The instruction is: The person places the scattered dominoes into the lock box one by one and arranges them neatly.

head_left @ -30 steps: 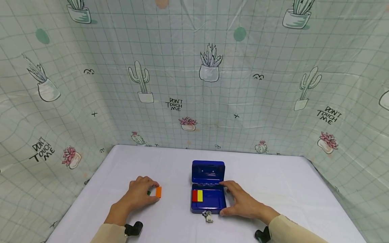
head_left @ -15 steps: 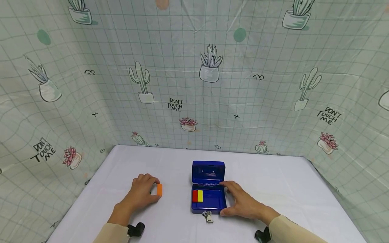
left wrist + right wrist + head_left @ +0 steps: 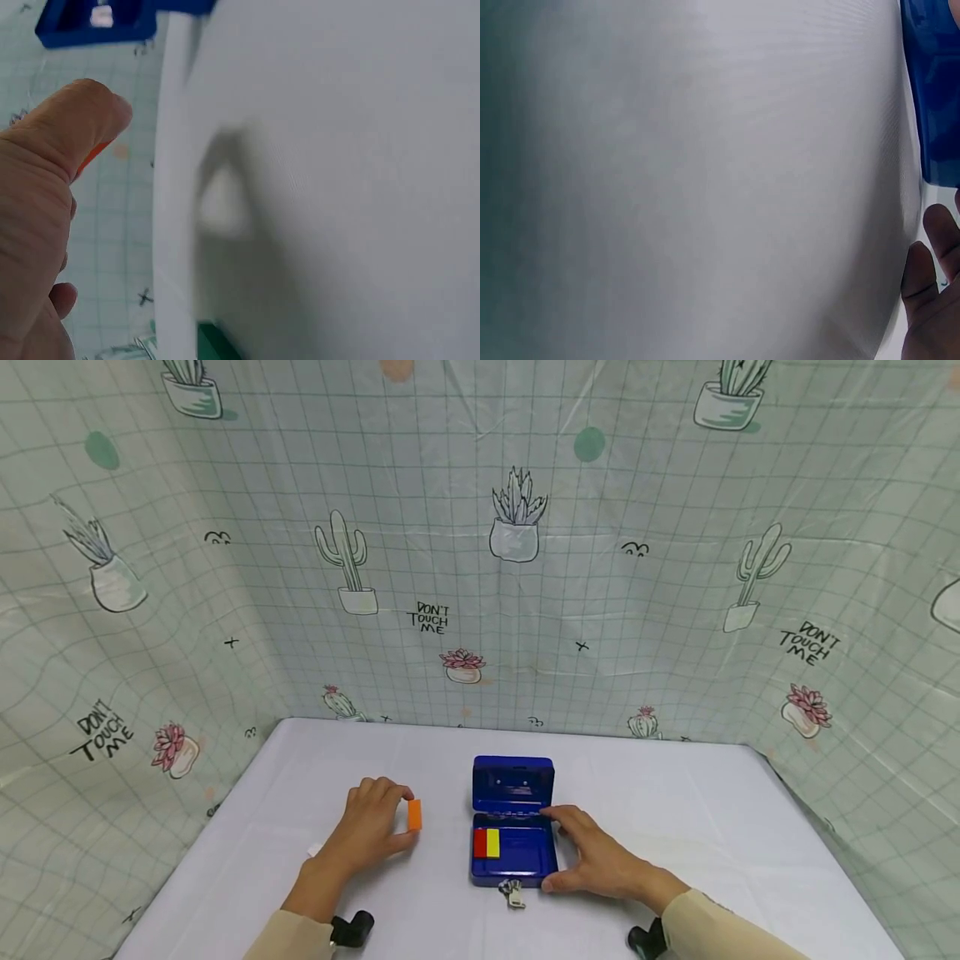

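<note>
My left hand [image 3: 371, 827] pinches an orange block [image 3: 415, 815] upright between thumb and fingertips, left of the box. In the left wrist view the thumb mostly hides the orange block [image 3: 91, 159]. A blue metal cash box [image 3: 528, 852] sits with its lid [image 3: 513, 785] raised. Inside, at the left, a red block [image 3: 480, 843] and a yellow block [image 3: 492, 843] stand side by side. My right hand [image 3: 603, 860] holds the box by its right side, thumb at the front corner and a finger near the hinge. Keys [image 3: 513, 893] hang at its front.
A green block [image 3: 215, 343] shows at the bottom of the left wrist view; in the head view the left hand hides it. A white cloth covers the table [image 3: 652, 793]. A curtain printed with cacti [image 3: 517, 610] hangs behind and at both sides.
My left hand has lifted the orange block and carried it right and away from me, toward the box. The green block dropped out of the head view. My right hand and the box stayed put.
</note>
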The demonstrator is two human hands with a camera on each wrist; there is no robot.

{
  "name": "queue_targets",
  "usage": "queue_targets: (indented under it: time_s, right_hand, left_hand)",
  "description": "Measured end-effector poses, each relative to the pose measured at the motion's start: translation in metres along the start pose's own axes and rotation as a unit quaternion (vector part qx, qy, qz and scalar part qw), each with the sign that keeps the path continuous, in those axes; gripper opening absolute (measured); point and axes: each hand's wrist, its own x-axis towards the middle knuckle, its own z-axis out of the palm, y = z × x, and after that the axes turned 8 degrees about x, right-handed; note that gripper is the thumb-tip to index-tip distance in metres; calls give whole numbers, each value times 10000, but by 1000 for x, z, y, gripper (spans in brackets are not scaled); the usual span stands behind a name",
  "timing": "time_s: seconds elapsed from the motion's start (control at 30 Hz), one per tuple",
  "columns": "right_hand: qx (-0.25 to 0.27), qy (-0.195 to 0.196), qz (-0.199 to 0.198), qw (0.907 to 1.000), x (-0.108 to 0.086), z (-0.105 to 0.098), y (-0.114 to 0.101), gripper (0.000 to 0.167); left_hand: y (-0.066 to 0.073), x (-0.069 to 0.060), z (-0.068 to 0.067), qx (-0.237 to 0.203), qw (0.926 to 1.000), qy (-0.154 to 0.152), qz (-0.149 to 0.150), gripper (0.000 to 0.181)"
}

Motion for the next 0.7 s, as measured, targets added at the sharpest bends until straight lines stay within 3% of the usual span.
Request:
queue_targets:
  time_s: [0.17, 0.37, 0.7]
  right_hand:
    - [-33, 10, -55, 10000, -1, -1, -1, 101]
    - [-3, -7, 6, 10000, 1, -2, -1, 101]
    - [83, -25, 60, 9999, 0, 0, -1, 100]
  left_hand:
    - [23, 7, -4, -155, 9998, -39, 90, 43]
    - [51, 17, -3, -337, 9988, -331, 107, 45]
    - [88, 26, 18, -173, 9972, -449, 568, 46]
